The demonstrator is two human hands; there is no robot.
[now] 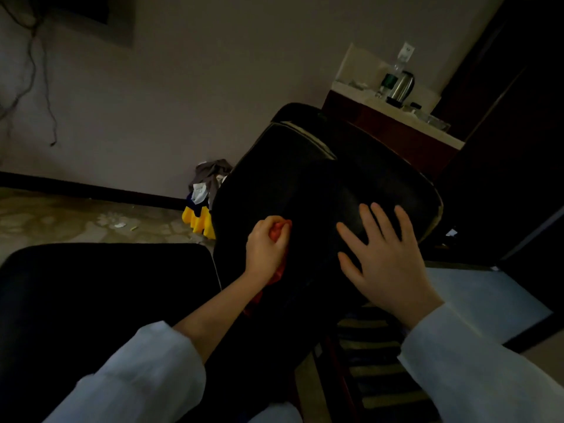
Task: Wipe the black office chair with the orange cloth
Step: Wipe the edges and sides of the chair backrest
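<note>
The left hand (265, 248) is closed around the bunched cloth (278, 232) and presses it on the chair (305, 184), so the wiping seems to be in progress. Most of the cloth is hidden under this hand; a part hangs below the wrist. The dark surface does not show which parts are already wiped, so I cannot tell how much is left. To the right of the cloth, the right hand (387, 257) lies flat on the chair, fingers spread, holding nothing, apart from the left
</note>
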